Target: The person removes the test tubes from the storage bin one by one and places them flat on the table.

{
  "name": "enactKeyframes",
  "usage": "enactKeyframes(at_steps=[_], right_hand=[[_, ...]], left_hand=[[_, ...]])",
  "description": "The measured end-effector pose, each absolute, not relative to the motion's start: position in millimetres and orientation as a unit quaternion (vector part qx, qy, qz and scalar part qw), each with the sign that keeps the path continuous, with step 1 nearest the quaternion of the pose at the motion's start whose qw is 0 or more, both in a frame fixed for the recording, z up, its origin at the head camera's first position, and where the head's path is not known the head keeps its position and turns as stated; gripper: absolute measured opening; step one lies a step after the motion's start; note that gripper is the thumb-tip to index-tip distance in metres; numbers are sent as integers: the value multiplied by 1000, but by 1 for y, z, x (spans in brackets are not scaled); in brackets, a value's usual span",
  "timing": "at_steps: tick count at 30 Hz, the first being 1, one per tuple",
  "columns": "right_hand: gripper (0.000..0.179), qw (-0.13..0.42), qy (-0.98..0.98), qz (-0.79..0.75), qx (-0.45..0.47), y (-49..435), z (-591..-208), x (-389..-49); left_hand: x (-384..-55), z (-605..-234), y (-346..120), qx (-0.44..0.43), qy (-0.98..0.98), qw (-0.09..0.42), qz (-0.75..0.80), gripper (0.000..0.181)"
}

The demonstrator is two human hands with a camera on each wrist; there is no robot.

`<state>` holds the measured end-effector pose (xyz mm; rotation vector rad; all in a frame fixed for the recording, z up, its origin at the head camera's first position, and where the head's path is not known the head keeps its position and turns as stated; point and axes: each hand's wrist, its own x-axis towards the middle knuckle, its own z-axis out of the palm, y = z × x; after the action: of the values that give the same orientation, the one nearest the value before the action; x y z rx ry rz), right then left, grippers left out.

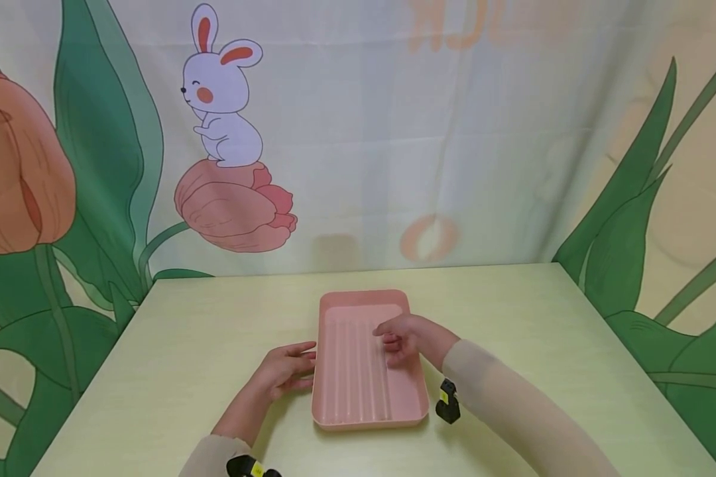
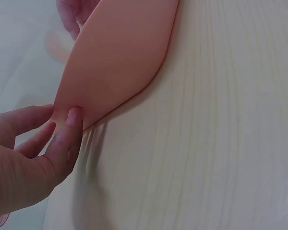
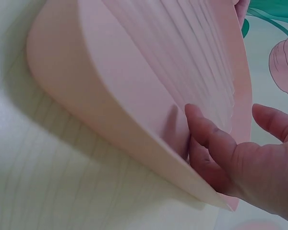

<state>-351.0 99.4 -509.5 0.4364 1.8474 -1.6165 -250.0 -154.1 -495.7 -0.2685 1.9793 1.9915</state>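
A pink rectangular tray [image 1: 408, 397] lies lengthwise before me on the table. Clear, ribbed tube-like pieces [image 1: 355, 384] run side by side along its floor, filling the left and middle and leaving a bare pink strip on the right. My left hand [image 1: 283, 371] is beside the left wall, its fingertips [image 2: 74, 115] against the outer side in the left wrist view. Over the right wall reaches my right hand [image 1: 402, 338], its fingers loosely bent inside the tray at the rightmost clear piece. In the right wrist view, its thumb tip [image 3: 192, 112] overlaps the edge of these pieces.
The pale wood-grain table [image 1: 513, 318] extends around the tray on all sides. Behind it hangs a printed cloth [image 1: 358, 132] with a rabbit and tulips. A small black device [image 1: 447, 401] is worn at the right wrist, another [image 1: 252, 467] at the left.
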Motion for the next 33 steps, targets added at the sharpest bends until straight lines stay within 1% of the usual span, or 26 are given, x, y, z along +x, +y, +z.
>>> enactKeyframes(at_steps=[3,5,6,8,11,16,18,20,23,28,30,33], right_hand=[[51,321,695,-621,167,111,-597,-412],[50,324,694,-619,176,116,-659,-456],[50,319,699,-616,174,116,-679,-468],[47,315,707,-610,170,117,-698,-480],[42,306,725,-594,170,114,-690,-472],[27,294,736,-588,163,106,-629,-427],[25,288,741,-585,160,103,-608,-412],[25,283,745,-583,159,101,-598,-404],[30,271,752,-581,152,100,-602,-404],[40,256,752,-589,150,100,-622,-410],[39,253,752,-589,152,100,-630,-414],[32,241,759,-588,140,101,-641,-418]], left_hand=[[-250,-495,-153,-92,694,160,696,47],[-250,-495,-153,-91,695,160,695,47],[-250,-494,-153,-91,695,160,695,48],[-250,-494,-153,-91,695,158,695,48],[-251,-494,-152,-89,696,160,694,48],[-251,-494,-153,-88,697,162,693,48],[-251,-494,-153,-89,695,161,695,48],[-251,-494,-153,-88,694,160,697,49],[-251,-495,-154,-86,693,161,698,49],[-250,-494,-153,-86,693,160,698,49],[-250,-494,-152,-88,692,159,698,49],[-250,-494,-152,-88,692,162,698,49]])
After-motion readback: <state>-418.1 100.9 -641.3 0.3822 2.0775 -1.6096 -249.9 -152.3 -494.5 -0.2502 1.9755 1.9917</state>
